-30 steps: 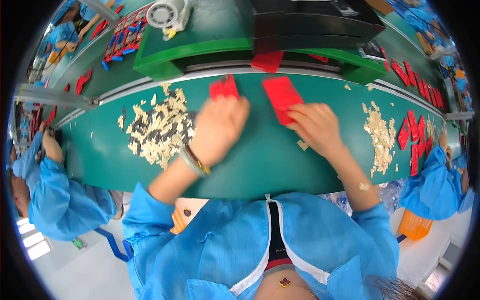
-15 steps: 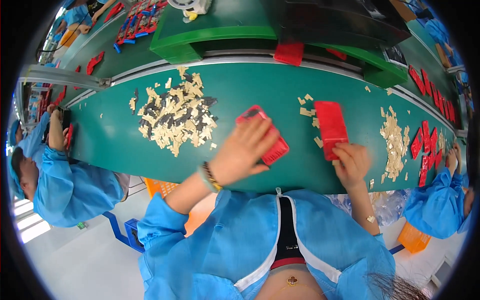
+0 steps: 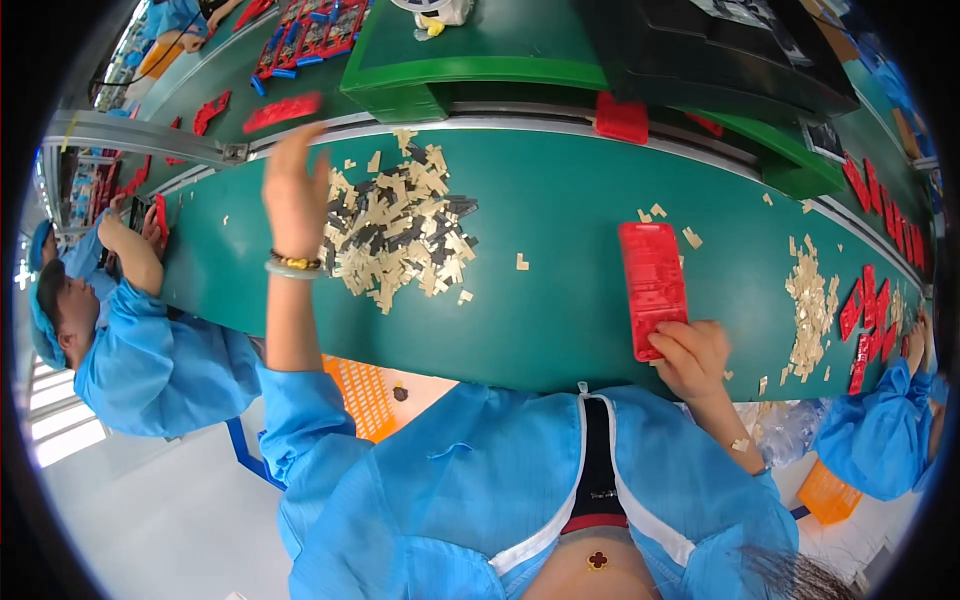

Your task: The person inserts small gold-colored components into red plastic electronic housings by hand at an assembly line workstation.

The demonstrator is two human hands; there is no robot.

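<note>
My right hand (image 3: 692, 358) grips the near end of a red plastic housing (image 3: 655, 285), which is tilted slightly over the green table with its recessed side showing. My left hand (image 3: 296, 195) is raised at the left, its fingers stretched out toward the far edge and a little blurred. Just beyond its fingertips is another red housing (image 3: 282, 112), smeared by motion and apart from the hand. Beside that hand spreads a heap of small cream and black L-shaped pieces (image 3: 400, 230). A few loose cream pieces (image 3: 692, 238) lie near the housing in my right hand.
A second cream pile (image 3: 810, 310) and several red housings (image 3: 868, 310) lie at the right. A green shelf (image 3: 480, 70) and black box (image 3: 720, 60) stand beyond the metal rail. Co-workers in blue sit left (image 3: 150, 360) and right (image 3: 875, 420). Below is an orange crate (image 3: 362, 398).
My left hand has swung from the table's middle to the far left, and the red housing it covered is now near the far rail. The right hand's housing shows its recessed side.
</note>
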